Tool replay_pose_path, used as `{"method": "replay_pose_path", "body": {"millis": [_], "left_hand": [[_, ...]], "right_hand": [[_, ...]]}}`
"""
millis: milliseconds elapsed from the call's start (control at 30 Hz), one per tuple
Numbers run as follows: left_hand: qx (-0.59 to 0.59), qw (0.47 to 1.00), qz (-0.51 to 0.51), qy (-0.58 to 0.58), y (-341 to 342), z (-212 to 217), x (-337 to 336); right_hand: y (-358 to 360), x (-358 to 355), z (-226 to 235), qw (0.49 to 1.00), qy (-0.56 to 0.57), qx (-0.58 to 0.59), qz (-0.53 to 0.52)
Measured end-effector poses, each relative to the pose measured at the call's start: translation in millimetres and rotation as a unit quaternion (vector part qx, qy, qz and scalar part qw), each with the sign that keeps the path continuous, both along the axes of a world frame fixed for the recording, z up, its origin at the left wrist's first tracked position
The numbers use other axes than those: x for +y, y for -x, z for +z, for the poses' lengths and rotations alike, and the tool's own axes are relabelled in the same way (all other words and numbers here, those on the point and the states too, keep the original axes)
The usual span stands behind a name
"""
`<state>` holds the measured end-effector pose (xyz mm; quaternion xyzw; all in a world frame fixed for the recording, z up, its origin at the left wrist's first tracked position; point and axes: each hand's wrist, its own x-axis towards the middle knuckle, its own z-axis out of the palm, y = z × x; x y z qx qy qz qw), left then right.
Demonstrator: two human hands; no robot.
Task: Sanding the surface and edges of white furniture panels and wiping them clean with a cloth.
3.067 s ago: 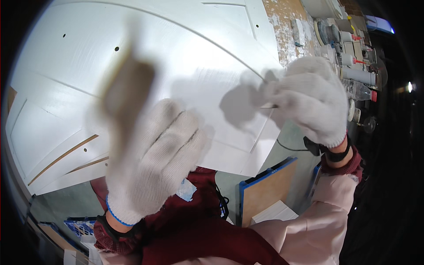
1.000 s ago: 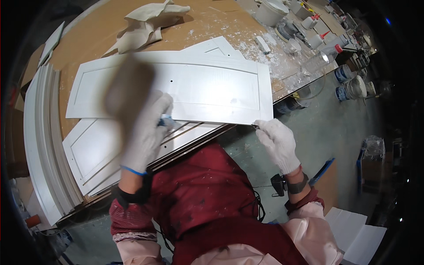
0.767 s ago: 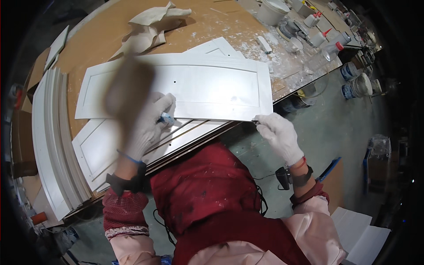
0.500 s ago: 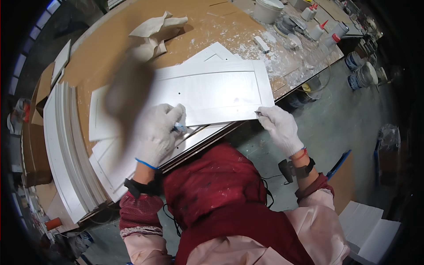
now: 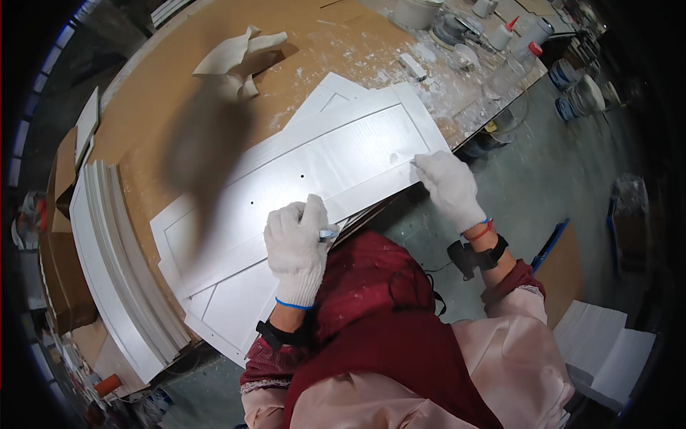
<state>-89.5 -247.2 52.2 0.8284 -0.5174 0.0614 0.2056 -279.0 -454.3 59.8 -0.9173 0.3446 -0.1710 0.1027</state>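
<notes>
A white cabinet door panel (image 5: 286, 189) with a raised frame and small dark holes lies slanted over other white panels (image 5: 232, 314) at the table's near edge. My left hand (image 5: 294, 243), in a white knit glove, is closed over the panel's near edge. A small light-blue thing (image 5: 328, 234) pokes out of its fist; its kind is hidden. Gloved too, my right hand (image 5: 450, 187) is pinched at the panel's right end, with a small thin grey piece (image 5: 414, 161) at its fingertips. A blurred dark shape close to the camera covers part of the panel's left side.
Curved white panels (image 5: 121, 264) stand stacked at the left. Crumpled beige cloth (image 5: 239, 57) lies on the brown tabletop (image 5: 153, 136). Far right hold a white tub (image 5: 416, 13), a sander (image 5: 450, 30), bottles (image 5: 502, 32) and a white block (image 5: 413, 66). Buckets (image 5: 586, 96) stand on the floor.
The top panel has turned counterclockwise, its right end swinging away and its left end coming nearer. My left hand has shifted right and nearer; my right hand has moved slightly away from me.
</notes>
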Motion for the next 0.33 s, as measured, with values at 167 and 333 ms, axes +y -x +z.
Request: {"method": "replay_pose_path", "body": {"millis": [167,333], "left_hand": [[0.039,0.999,0.007,-0.016,-0.1,4.6,0.3],[0.065,0.998,0.0,-0.015,-6.0,5.0,-0.6]], "right_hand": [[-27.8,36.7,1.9,0.996,0.02,0.064,0.063],[-37.9,65.4,5.9,0.965,-0.16,0.122,0.17]]}}
